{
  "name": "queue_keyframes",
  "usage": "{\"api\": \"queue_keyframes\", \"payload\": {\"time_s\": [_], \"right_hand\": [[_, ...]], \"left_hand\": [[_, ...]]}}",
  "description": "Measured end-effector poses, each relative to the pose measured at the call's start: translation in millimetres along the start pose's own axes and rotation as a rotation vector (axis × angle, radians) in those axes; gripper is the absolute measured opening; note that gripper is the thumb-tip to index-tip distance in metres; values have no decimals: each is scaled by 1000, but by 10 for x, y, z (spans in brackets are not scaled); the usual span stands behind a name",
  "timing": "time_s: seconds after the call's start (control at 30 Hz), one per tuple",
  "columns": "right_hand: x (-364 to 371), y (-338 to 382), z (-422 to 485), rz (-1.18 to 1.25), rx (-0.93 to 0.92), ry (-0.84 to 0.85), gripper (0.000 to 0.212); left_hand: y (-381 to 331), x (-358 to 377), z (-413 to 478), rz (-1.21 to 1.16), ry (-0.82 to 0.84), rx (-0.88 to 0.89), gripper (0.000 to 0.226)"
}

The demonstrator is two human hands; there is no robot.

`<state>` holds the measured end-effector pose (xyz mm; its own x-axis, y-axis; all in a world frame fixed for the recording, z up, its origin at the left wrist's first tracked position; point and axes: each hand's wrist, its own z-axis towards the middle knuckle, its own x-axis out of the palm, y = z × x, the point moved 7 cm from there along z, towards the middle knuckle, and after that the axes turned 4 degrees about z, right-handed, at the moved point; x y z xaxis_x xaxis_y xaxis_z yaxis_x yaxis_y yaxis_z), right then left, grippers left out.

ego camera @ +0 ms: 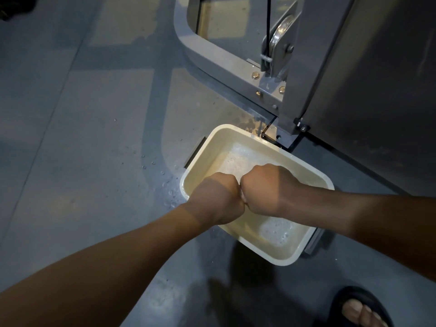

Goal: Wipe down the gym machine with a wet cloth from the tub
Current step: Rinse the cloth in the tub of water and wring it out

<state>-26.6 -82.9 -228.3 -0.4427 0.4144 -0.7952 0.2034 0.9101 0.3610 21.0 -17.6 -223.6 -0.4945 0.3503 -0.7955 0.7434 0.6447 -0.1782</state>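
Note:
A cream plastic tub [236,130] with shallow soapy water [277,230] stands on the grey floor beside the base of the gym machine [313,74]. My left hand [217,199] and my right hand [266,190] are clenched into fists, knuckles pressed together, above the middle of the tub. Both backs of the hands face up, and the fingers curl underneath out of sight. Only a thin pale sliver of the cloth [242,199] shows between the two fists; the remainder is hidden inside them.
The machine's grey curved frame [212,57] and a pulley with a black cable [280,34] rise behind the tub. Water drops [169,192] spot the floor left of the tub. My foot in a black sandal [361,310] is at the bottom right.

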Motion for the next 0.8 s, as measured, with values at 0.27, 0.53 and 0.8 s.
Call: {"api": "queue_keyframes", "payload": {"time_s": [0.27, 0.53, 0.8], "right_hand": [[-121, 14, -59, -138, -59, -91, 15], [-132, -11, -59, -208, -106, -102, 12], [-167, -7, -60, -180, -107, -143, 13]], "left_hand": [[-27, 6, -59, -236, 4, -82, 38], [-22, 100, -72, -505, 113, -222, 16], [17, 82, -61, -504, 234, -227, 24]]}}
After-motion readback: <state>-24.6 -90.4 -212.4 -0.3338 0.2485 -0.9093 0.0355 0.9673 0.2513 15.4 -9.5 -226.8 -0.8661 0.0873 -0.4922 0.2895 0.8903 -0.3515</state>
